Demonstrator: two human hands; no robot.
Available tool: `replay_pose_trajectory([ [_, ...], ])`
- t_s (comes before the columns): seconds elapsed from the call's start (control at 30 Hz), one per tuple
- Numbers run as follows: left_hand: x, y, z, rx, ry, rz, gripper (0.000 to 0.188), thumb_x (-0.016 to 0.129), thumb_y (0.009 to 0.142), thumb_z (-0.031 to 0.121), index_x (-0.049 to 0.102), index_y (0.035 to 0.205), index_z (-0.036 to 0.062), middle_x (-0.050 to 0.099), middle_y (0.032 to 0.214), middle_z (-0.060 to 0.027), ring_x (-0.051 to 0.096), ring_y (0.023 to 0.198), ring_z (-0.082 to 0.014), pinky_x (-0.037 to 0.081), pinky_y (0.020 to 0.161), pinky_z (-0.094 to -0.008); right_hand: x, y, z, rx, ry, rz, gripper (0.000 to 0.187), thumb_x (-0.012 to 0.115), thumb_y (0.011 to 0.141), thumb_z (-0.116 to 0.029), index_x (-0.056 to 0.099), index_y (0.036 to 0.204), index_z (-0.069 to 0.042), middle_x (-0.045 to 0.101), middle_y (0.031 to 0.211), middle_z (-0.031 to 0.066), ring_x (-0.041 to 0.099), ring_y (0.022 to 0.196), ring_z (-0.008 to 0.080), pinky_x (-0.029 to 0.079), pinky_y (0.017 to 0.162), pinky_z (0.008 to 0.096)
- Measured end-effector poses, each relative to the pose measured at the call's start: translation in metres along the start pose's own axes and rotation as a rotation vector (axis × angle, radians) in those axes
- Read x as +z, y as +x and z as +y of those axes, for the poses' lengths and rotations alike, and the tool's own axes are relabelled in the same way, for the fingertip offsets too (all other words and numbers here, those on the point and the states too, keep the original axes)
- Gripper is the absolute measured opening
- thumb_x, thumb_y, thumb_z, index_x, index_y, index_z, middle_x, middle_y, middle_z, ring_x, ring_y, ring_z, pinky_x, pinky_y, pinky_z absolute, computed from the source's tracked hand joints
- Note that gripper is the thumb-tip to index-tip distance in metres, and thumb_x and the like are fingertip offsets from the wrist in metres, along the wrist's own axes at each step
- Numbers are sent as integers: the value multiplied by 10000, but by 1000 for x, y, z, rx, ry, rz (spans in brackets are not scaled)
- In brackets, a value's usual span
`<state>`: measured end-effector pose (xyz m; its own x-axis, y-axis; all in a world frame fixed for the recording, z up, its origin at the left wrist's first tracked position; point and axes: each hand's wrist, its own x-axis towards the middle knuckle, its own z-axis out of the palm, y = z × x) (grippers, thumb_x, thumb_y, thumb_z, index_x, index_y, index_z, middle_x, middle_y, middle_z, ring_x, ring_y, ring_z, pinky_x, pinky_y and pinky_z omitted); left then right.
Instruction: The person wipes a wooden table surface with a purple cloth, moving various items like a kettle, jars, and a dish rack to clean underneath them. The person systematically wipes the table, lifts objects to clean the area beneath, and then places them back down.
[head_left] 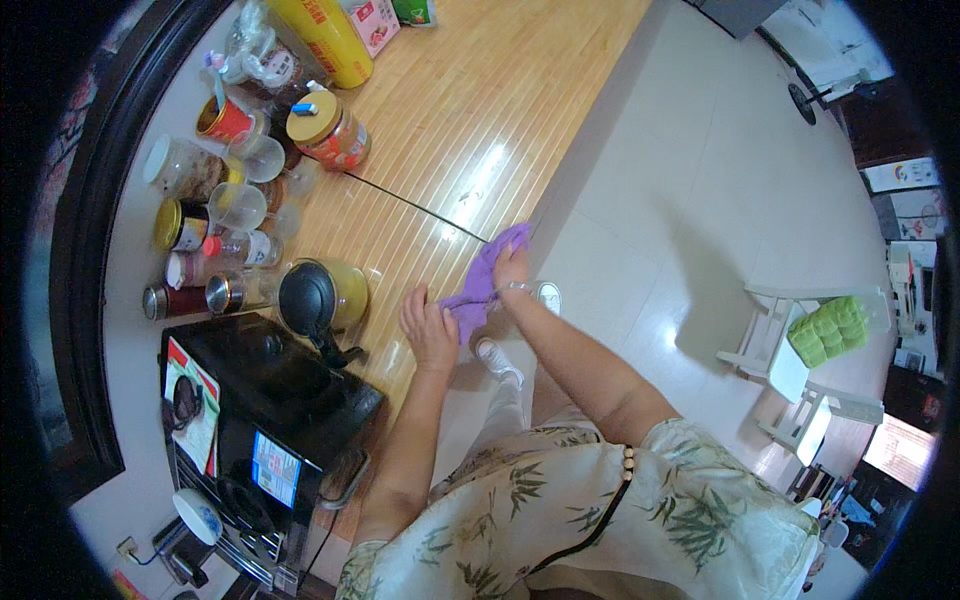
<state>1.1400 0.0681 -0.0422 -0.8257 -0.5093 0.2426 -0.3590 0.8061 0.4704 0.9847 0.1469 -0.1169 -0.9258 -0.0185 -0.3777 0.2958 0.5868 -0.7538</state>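
The scene is bright and evenly lit. A white glare streak lies on the wooden bench (470, 120), and the pale floor (700, 180) shines softly. Fisheye distortion bends straight edges; the corners are black. Focus is slightly soft.

A tall yellow cylindrical package (322, 38) and a pink-white box (371, 22) stood at the tabletop's far edge. Labelled jars (328, 132) clustered along its left edge. A small blue screen (276, 468) glowed on the black appliance at the near-left corner.
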Motion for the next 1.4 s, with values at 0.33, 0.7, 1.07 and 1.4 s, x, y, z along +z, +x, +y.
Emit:
replay_pose_trajectory([
  [0.33, -42, -88, -31, -115, 66, -96, 257, 595, 804, 91, 508, 1016, -24, 432, 1331, -245, 373, 1268, -432, 257, 1065, -554, 25, -113, 15, 21, 190, -105, 453, 428, 964, -271, 461, 1247, 82, 520, 1224, 336, 494, 1162, 463, 351, 1042, 452],
  [0.7, -27, -74, -21, -105, 49, -52, 188, 568, 838, 109, 517, 972, -12, 440, 1340, -232, 374, 1272, -432, 258, 1070, -551, 19, -83, 7, -24, 213, 38, 439, 345, 992, -268, 506, 1155, 107, 560, 1115, 350, 536, 1075, 485, 393, 961, 491],
  [1.07, -37, -68, -38, -63, 67, -61, 150, 604, 858, 173, 539, 890, 42, 562, 1019, -154, 523, 986, -356, 390, 851, -484, 10, -44, -21, 97, 159, 94, 460, 330, 1001, -312, 533, 1074, 94, 607, 1052, 323, 573, 1007, 477, 440, 891, 493],
  [1.4, -39, -89, -45, -71, 17, -50, 174, 629, 798, 180, 521, 826, 46, 536, 896, -162, 518, 902, -367, 412, 775, -479, 21, -73, 10, -63, 76, 116, 445, 383, 980, -302, 541, 1109, 93, 606, 1059, 334, 590, 1006, 476, 469, 864, 488],
])
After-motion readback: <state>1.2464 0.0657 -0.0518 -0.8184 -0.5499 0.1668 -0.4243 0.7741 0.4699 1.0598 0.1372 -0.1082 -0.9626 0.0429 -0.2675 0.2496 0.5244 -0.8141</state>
